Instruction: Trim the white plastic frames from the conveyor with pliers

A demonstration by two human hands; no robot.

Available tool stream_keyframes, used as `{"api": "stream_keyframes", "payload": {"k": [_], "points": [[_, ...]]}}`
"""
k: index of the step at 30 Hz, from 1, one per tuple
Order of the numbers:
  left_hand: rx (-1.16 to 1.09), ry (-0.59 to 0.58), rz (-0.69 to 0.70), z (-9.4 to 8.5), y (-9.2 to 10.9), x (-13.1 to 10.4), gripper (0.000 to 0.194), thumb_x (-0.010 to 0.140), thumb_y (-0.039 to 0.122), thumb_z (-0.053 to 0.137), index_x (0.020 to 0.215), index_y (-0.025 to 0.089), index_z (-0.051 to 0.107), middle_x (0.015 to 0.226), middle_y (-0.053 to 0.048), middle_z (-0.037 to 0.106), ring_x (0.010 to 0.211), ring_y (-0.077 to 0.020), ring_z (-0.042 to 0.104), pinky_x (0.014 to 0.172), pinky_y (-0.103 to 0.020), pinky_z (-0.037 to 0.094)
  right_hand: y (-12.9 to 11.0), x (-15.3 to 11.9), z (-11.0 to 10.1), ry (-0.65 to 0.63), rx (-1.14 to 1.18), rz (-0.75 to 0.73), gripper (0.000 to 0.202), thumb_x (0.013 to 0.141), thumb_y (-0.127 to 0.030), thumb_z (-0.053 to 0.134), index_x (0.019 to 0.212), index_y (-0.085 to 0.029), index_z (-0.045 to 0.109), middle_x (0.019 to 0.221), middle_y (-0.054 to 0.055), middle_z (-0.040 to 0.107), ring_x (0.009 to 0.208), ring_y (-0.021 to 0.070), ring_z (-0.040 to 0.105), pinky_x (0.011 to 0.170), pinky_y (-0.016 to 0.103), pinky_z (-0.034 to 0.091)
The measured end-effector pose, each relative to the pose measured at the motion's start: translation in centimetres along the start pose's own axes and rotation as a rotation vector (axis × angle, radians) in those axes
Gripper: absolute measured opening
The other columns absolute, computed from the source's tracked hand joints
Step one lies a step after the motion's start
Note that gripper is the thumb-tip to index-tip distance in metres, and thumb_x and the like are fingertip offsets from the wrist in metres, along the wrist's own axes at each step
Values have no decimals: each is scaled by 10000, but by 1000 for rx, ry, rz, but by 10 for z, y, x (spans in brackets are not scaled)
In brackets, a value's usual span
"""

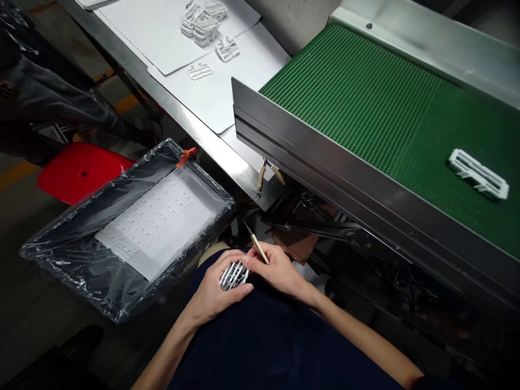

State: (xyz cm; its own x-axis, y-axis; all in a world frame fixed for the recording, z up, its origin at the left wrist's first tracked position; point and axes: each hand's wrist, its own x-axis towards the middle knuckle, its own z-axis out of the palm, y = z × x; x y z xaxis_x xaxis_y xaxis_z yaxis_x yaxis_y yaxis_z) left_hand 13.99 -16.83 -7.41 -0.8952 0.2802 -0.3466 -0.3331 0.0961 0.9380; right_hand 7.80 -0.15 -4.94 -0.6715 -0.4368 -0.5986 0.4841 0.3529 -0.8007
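Observation:
Near the bottom centre, my left hand (215,288) is wrapped round a small stack of white slotted plastic parts (234,275), held above my dark-clothed lap. My right hand (273,266) grips a thin tool with a light wooden handle (259,249), its dark tip pointing up and left, away from the parts. The fingertips of my right hand meet the upper edge of the held parts. To the left, a plastic-wrapped tray (85,271) holds white paper with several flat white parts in rows.
A green conveyor belt (357,97) carries a white frame part (479,173). On the metal table (190,130) lie paper, a pile of white parts (202,23) and cutters (262,176). A red stool (81,172) and a person's leg (60,97) are at left.

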Motion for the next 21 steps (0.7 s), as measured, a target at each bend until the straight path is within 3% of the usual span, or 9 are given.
{"api": "stream_keyframes", "payload": {"k": [4,10,16,21], "points": [[-185,-81,-146,-7,-8,0,452,738,437,682,1108,220,538,964,-29,592,835,-197,545,732,-286,426,3,0,3,-10,92,47,292,812,-449,571,752,-164,547,624,-24,584,405,52,436,358,166,301],[-330,-44,-149,-3,-15,2,489,733,525,650,1071,181,570,930,-47,624,810,-198,552,695,-274,414,6,-1,5,48,134,-8,283,815,-435,581,777,-154,576,650,-3,618,381,48,449,347,161,318],[-324,126,-120,4,-12,0,338,873,429,505,1065,160,571,957,-76,644,850,-203,582,763,-296,429,10,0,7,123,57,-30,288,829,-448,561,773,-166,573,626,-12,617,378,52,466,370,166,339],[-302,232,-152,1,-14,1,345,856,428,534,1091,175,544,962,-67,623,835,-200,585,747,-288,441,11,4,2,62,70,-17,365,857,-484,502,702,-158,553,511,-36,520,385,40,395,376,161,286]]}}
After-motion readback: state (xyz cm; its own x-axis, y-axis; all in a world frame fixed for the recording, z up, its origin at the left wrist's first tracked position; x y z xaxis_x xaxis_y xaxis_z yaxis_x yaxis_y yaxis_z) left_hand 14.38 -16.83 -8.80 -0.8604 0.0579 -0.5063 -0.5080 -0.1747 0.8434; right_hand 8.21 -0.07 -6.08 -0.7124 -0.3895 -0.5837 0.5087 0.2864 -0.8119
